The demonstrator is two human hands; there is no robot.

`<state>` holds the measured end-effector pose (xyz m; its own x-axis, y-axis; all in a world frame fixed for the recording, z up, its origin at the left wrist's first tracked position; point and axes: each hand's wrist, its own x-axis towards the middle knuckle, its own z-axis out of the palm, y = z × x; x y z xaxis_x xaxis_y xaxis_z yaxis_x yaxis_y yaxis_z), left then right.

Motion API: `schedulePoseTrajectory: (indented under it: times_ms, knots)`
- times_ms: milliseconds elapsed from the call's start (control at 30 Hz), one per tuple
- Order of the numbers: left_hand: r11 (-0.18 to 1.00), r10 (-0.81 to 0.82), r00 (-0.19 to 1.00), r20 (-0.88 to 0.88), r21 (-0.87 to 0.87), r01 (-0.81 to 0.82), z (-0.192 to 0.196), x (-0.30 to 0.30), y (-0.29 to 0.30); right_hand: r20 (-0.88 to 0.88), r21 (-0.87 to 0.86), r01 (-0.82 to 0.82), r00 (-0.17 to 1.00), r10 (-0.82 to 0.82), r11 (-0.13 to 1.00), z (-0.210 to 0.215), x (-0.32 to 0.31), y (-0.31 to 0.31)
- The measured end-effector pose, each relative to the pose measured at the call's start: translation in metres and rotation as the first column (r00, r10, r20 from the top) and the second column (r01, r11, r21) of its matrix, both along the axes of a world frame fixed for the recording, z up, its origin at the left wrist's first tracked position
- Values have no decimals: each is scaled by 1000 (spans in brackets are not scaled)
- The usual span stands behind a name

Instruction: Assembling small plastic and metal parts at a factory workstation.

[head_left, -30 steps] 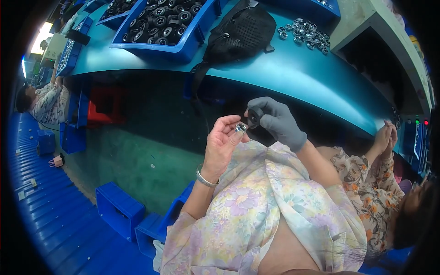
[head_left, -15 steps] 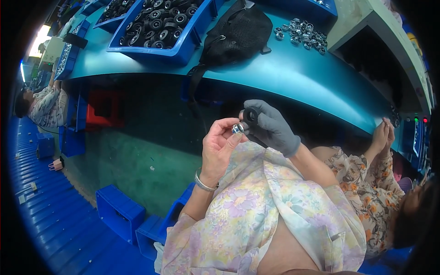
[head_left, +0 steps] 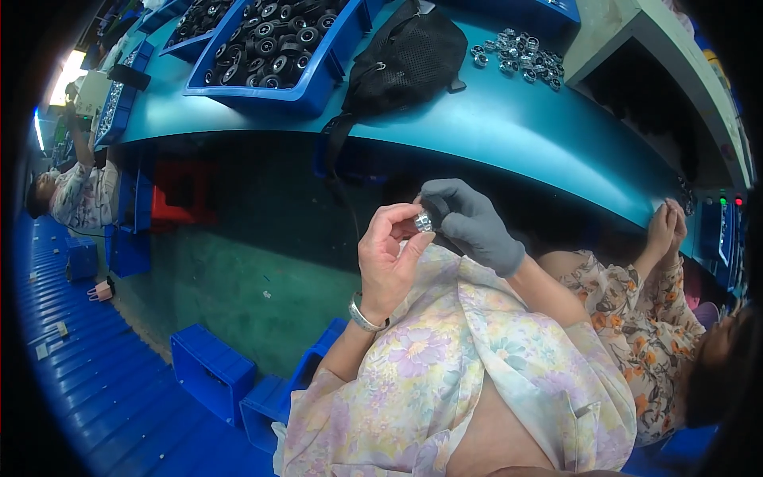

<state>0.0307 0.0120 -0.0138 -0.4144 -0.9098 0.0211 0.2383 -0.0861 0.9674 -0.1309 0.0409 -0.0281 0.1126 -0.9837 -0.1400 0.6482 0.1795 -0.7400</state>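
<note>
My left hand point(head_left: 385, 253), bare and with a bangle at the wrist, pinches a small chrome wheel hub point(head_left: 424, 222) between thumb and fingers. A grey glove covers my right hand point(head_left: 483, 232). Its thumb and fingers are closed on a black rubber tyre point(head_left: 436, 208), partly hidden by the glove. Hub and tyre meet in front of my lap, just off the table's near edge; whether the hub sits inside the tyre cannot be made out.
On the blue-green table point(head_left: 509, 147) are a blue bin point(head_left: 262, 98) of black wheels, a black mesh bag point(head_left: 405, 67) and loose chrome hubs point(head_left: 520, 57). Blue crates point(head_left: 208, 370) and a red stool point(head_left: 176, 199) stand below. Co-workers sit at right point(head_left: 660, 350) and far left point(head_left: 83, 199).
The hub has turned in my left fingers and come up against the tyre. The tyre has tilted, its hole no longer facing up. The far-left co-worker has raised an arm.
</note>
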Motion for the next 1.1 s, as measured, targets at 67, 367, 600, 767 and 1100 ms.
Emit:
schedulePoseTrajectory:
  times_ms: [67, 367, 600, 767, 1100]
  knots:
    - [976, 77, 983, 168, -213, -40, 1, -1, 0, -50, -10, 1, 999, -2, 1000, -5, -2, 1]
    - [905, 212, 927, 311, -421, -66, 10, -5, -1, -42, 22, 38, 998, -37, 999, 2, 2, 6]
    - [860, 234, 891, 390, -510, -3, 21, -5, -1, -84, 75, 99, 992, -93, 992, 5, 7, 9]
    - [831, 281, 846, 453, -555, 22, 24, -9, 1, -113, 107, 78, 991, -66, 991, 6, 6, 9]
    - [736, 377, 776, 505, -672, 79, 7, -6, 3, -281, 108, 87, 958, -53, 990, 10, 15, 4]
